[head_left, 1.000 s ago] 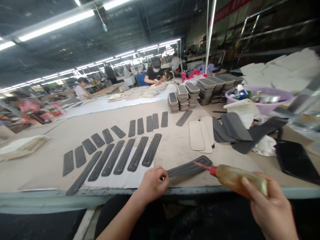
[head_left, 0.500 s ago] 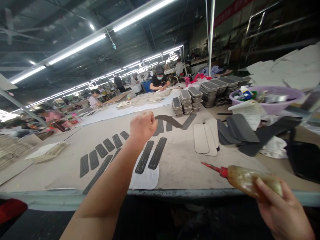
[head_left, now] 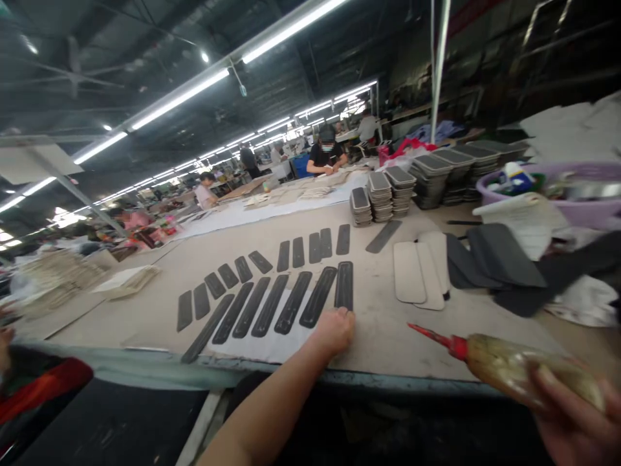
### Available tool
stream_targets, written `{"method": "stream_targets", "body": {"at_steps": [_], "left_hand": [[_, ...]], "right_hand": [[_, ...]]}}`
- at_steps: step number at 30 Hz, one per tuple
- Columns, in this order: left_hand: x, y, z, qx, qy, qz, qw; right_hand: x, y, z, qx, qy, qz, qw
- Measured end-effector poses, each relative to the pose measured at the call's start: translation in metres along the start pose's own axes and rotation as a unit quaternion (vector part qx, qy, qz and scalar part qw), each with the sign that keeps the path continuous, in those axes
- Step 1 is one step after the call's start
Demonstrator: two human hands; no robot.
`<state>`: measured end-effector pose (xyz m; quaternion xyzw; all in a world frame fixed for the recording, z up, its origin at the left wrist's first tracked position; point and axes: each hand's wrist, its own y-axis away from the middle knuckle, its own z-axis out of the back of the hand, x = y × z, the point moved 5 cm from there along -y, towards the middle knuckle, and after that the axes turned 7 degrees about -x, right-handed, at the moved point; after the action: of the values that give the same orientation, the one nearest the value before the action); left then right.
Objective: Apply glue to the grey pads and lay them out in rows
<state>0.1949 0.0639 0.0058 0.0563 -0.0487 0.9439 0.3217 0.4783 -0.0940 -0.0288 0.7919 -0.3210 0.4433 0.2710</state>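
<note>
My left hand (head_left: 334,331) is closed on the near end of a dark strip (head_left: 344,285) at the right end of the front row. Several long dark strips with shiny smears, such as one strip (head_left: 294,303), lie slanted beside it, partly over a white sheet (head_left: 272,350). Shorter dark pieces (head_left: 215,285) form a curved row behind. My right hand (head_left: 572,408) grips a translucent bottle (head_left: 509,369) of brownish liquid, its red nozzle pointing left above the table.
Pale rounded panels (head_left: 409,272) and dark panels (head_left: 504,255) lie at the right. Behind are stacked pieces (head_left: 380,194) and a purple basin (head_left: 582,210). Pale stacks (head_left: 127,281) sit at the left. A person (head_left: 326,155) works across the table; others are farther back.
My left hand has come down and toward me from the back row, and a dark strip now lies at the front row's right end. The bottle has shifted right and the view has turned left.
</note>
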Motion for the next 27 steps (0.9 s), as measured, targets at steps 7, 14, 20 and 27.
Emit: {"method": "stream_targets", "body": {"at_steps": [7, 14, 20, 27], "left_hand": [[0.023, -0.009, -0.005, -0.044, 0.109, 0.066, 0.991], [0.037, -0.019, 0.008, -0.092, 0.117, 0.100, 0.984], [-0.040, -0.077, 0.053, -0.183, 0.174, 0.020, 0.967], [-0.162, -0.182, 0.040, -0.179, 0.187, -0.101, 0.960]], "right_hand": [[0.018, 0.006, -0.013, -0.049, -0.038, -0.059, 0.996], [0.024, 0.004, -0.009, -0.084, -0.136, -0.073, 0.984], [0.023, -0.006, 0.001, -0.134, -0.212, -0.107, 0.962], [0.025, -0.009, 0.008, -0.153, -0.253, -0.142, 0.945]]}}
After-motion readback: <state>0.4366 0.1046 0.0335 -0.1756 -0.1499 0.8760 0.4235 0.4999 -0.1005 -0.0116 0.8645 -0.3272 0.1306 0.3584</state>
